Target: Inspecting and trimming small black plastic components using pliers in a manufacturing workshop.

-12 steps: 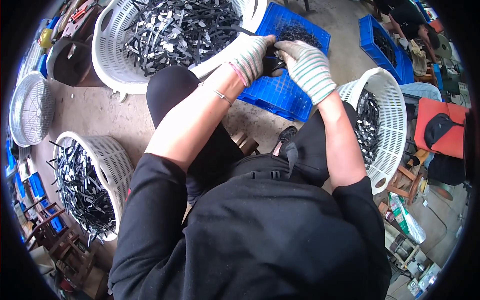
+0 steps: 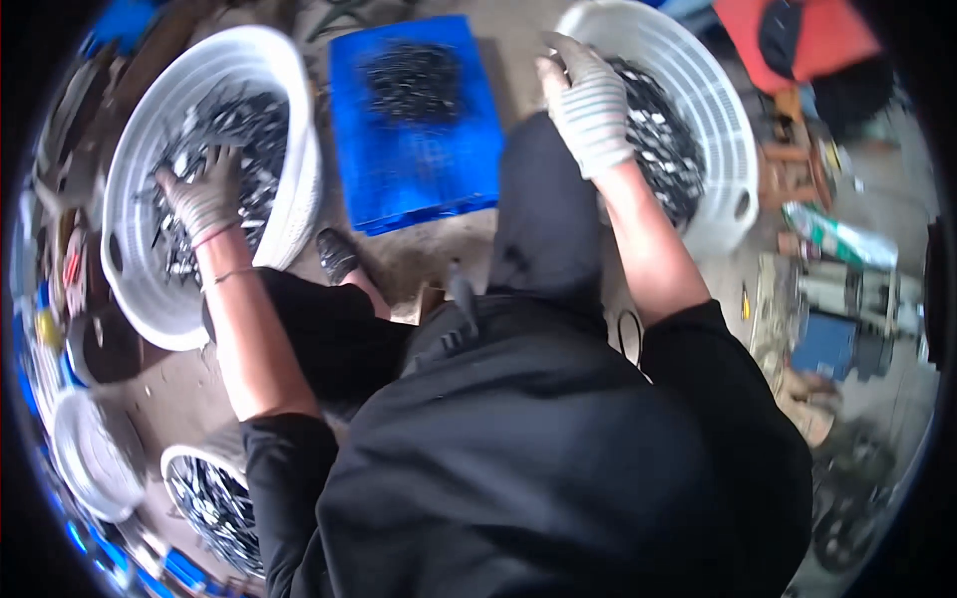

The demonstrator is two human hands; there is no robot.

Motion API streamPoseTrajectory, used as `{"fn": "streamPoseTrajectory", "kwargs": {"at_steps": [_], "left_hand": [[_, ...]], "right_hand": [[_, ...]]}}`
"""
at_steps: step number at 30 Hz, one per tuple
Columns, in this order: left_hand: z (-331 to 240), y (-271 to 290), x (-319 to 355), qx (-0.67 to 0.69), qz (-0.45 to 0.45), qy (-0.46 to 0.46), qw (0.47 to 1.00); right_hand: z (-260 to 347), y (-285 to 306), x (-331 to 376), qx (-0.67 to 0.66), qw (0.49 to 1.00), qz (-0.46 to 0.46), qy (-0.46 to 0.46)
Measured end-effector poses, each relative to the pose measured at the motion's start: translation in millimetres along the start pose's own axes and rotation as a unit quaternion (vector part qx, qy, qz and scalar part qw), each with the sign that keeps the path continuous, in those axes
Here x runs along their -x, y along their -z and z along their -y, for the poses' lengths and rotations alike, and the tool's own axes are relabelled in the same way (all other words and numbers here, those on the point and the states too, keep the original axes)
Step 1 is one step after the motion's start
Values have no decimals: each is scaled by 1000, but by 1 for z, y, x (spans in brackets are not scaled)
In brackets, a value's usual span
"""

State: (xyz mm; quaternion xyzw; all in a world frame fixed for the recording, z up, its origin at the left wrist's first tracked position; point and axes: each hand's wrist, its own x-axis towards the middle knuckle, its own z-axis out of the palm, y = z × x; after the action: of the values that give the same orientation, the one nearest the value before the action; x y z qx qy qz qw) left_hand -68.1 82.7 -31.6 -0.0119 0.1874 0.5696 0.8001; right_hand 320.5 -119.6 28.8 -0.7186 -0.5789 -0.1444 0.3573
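Observation:
My left hand [image 2: 207, 189], in a striped knit glove, reaches into the large white basket [image 2: 118, 214] on the left with its fingers spread. Beneath it lies a heap of thin black strips with silvery metal parts [image 2: 254, 130]; the hand's contact with them is blurred. My right hand [image 2: 590, 112], gloved alike, is at the left rim of the white basket [image 2: 733, 110] on the right. Its thumb stands apart from its fingers, and nothing shows between them. Similar black and silvery pieces [image 2: 663, 149] fill that basket's lower part.
Between the baskets stands a blue crate [image 2: 424, 189] with a pile of small dark pieces [image 2: 411, 82] on it. A smaller white basket [image 2: 177, 463] of strips is at lower left, near a pale round basket [image 2: 95, 453]. A red seat [image 2: 827, 40] is at upper right.
My hands, together over the blue crate before, have parted: the left to the left basket, the right to the right basket. The dark piece between them no longer shows. The view has turned.

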Motion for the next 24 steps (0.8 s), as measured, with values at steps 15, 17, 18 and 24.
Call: {"fn": "streamPoseTrajectory", "kwargs": {"at_steps": [15,17,18,24], "left_hand": [[139,-65,65,-226,148,292,917],[154,-55,91,-249,57,289,923],[161,-45,95,-260,69,315,910],[190,-11,116,-248,47,340,906]], "right_hand": [[-348,7,175,142,806,340,-463],[-308,6,162,261,798,328,-433],[-312,17,169,245,807,340,-417],[-323,35,175,91,827,384,-400]]}}
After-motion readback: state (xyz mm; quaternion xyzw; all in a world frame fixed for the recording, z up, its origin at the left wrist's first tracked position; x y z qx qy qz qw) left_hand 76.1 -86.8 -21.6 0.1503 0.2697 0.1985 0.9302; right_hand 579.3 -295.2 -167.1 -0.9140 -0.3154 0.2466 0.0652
